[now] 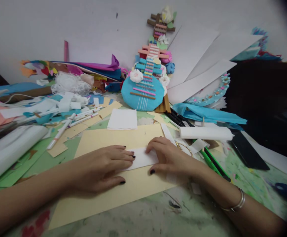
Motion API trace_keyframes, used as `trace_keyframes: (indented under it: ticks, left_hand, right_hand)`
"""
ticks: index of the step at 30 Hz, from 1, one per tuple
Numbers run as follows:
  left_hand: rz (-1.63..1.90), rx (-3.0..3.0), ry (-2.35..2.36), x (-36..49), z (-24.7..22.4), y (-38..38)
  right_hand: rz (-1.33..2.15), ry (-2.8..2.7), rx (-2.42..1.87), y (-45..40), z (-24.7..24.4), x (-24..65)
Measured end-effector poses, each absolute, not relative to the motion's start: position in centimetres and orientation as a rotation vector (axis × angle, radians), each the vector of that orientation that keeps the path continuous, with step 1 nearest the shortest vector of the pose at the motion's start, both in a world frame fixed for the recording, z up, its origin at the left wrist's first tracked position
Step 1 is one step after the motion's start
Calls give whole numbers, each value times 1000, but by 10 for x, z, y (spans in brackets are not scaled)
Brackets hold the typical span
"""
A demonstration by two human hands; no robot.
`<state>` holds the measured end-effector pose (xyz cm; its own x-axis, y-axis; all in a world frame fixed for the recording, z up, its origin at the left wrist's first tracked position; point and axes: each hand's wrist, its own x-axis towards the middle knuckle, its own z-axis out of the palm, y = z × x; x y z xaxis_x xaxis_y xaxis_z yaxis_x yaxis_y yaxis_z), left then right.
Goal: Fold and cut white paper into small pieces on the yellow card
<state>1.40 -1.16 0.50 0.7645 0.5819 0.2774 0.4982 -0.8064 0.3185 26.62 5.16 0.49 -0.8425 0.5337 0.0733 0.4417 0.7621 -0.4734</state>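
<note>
A white paper strip (143, 158) lies on a cream sheet of card (94, 204) in front of me. My left hand (104, 166) rests flat across the strip's left part, fingers stretched out and thumb apart. At its right end, my right hand (170, 156) arches over the paper with fingertips touching it. The thumb of that hand is spread away from the fingers, and nothing shows gripped between them. Just beyond the card's far edge sits a small stack of white paper squares (122, 119). Scissors with gold handles (184, 148) lie partly hidden behind my right hand.
A blue paper guitar-like craft (143, 93) leans on the wall at the back. To the right are a white roll (206, 133), a green cutter (214, 161) and a black phone (249, 149). Rolled paper sticks (62, 131) and a larger white roll (12, 148) lie left.
</note>
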Motion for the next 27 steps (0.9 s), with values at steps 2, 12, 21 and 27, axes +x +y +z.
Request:
trace_keyframes:
  ticks: [2,12,21,27]
  left_hand:
    - [482,2716,871,16,3,-13]
    - [621,2827,971,22,-8,-16]
    - [596,2779,1052,26,-10,-16]
    - [686,2729,1056,27,-14,-15]
  right_hand:
    - [647,-2760,-765,51,6,267]
    - [321,-2784,-617,46,2,269]
    - [136,-2728,-676,42,-10,265]
    - [163,-2723,-671,40,-5,266]
